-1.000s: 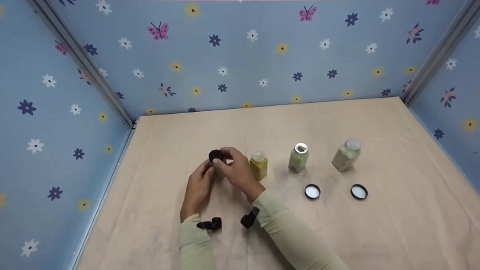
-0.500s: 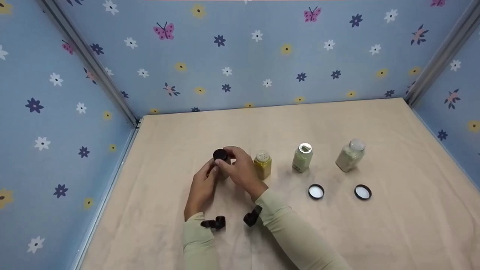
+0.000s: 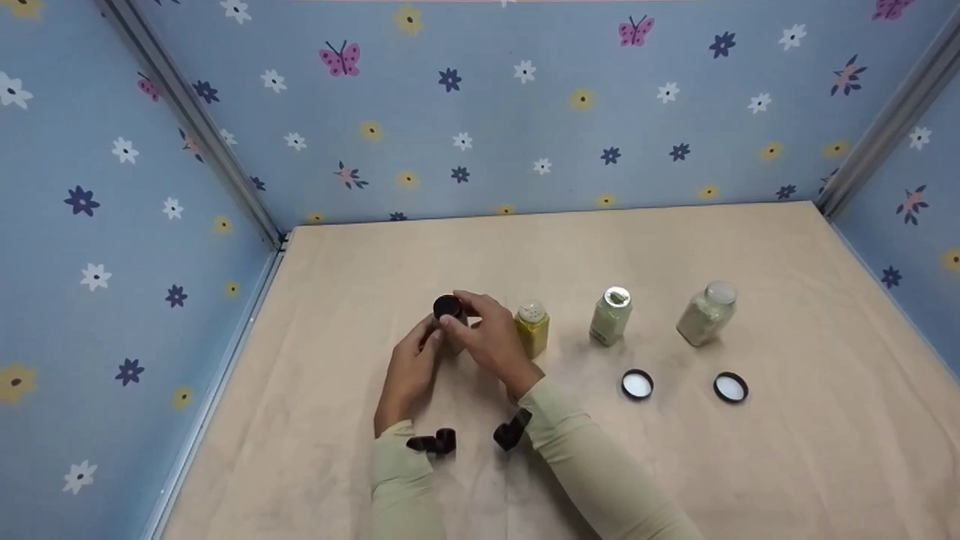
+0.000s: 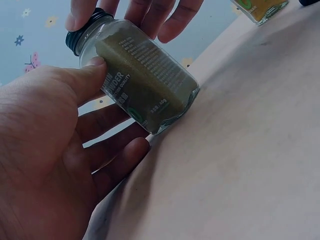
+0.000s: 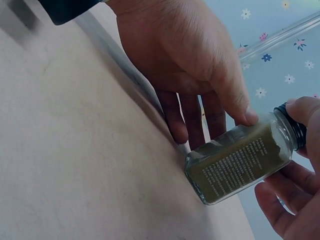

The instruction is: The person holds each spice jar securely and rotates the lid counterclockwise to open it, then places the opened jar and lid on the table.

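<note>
A square glass spice jar (image 4: 145,75) of brownish-green powder, with printed text on its sides, stands on the table. Its black screw lid (image 3: 448,306) is on. My left hand (image 3: 409,371) holds the jar's body, thumb on one side and fingers on the other. With thumb and fingers, my right hand (image 3: 491,337) grips the lid from the right. Just right of that hand is a jar of yellow powder (image 3: 532,337), its perforated shaker top exposed. In the head view, the right hand partly hides the held jar.
Farther right stand a green-filled jar (image 3: 610,322) with a silvery top and a pale green jar (image 3: 705,319) with a clear top. Two black lids (image 3: 637,384) with white insides lie before them. Flower-patterned walls (image 3: 495,112) enclose the cloth-covered table (image 3: 360,277).
The head view has shifted slightly, so everything sits a little farther right in it. Both hands keep their places on the jar and its lid.
</note>
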Motion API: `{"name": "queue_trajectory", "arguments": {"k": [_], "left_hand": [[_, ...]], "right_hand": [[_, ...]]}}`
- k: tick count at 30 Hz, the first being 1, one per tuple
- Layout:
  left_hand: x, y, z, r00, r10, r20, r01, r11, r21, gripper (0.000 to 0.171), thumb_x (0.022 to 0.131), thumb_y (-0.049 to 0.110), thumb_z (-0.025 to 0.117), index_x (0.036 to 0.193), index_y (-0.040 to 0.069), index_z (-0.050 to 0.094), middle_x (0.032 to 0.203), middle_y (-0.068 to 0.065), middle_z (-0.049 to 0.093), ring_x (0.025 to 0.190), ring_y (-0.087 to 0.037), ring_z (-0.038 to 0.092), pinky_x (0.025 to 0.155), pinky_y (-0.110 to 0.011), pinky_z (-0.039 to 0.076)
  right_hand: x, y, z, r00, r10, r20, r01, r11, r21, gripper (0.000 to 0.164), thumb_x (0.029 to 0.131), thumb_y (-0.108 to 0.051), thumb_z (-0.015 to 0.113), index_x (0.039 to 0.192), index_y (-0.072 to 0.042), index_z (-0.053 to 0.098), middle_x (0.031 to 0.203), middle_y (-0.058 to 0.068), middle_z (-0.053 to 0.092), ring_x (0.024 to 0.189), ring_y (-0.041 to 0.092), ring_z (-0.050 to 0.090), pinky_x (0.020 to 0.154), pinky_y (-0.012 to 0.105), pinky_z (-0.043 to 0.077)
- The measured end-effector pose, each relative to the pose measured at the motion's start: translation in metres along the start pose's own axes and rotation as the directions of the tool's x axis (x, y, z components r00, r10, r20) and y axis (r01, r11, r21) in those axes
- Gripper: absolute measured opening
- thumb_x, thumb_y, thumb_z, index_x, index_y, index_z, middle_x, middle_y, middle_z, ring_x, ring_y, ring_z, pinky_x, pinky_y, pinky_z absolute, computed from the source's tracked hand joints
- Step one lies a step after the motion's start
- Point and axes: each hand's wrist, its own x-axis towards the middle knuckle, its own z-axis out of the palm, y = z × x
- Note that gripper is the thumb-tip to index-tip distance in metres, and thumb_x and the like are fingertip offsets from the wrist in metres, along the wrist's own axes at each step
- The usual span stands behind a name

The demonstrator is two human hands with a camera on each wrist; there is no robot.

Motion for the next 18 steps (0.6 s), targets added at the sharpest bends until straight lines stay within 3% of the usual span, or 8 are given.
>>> {"name": "queue_trajectory", "arguments": {"k": [11, 18], "left_hand": [[0.004, 0.0046, -0.0025, 1.0, 0.026, -0.011, -0.026, 1.0, 0.002, 0.047, 0.106, 0.034, 0.05, 0.151, 0.02, 0.048, 0.148, 0.001, 0.051, 0.135, -0.017, 0.047, 0.112, -0.04, 0.036], [-0.0001, 0.0002, -0.0024, 1.0, -0.007, 0.005, 0.007, 1.0, 0.013, 0.048, 0.106, 0.037, 0.049, 0.152, 0.021, 0.046, 0.149, 0.003, 0.049, 0.137, -0.016, 0.045, 0.113, -0.041, 0.035]], "right_hand": [[0.0019, -0.002, -0.0047, 1.0, 0.009, -0.025, -0.007, 0.997, 0.079, 0.044, 0.094, -0.03, 0.073, 0.128, -0.008, 0.057, 0.113, 0.008, 0.069, 0.107, 0.015, 0.064, 0.084, 0.034, 0.056], [-0.0027, -0.0003, -0.003, 1.0, -0.006, -0.009, 0.007, 0.997, 0.074, 0.041, 0.096, -0.029, 0.07, 0.128, -0.008, 0.057, 0.115, 0.008, 0.07, 0.108, 0.016, 0.065, 0.083, 0.032, 0.056]]}}
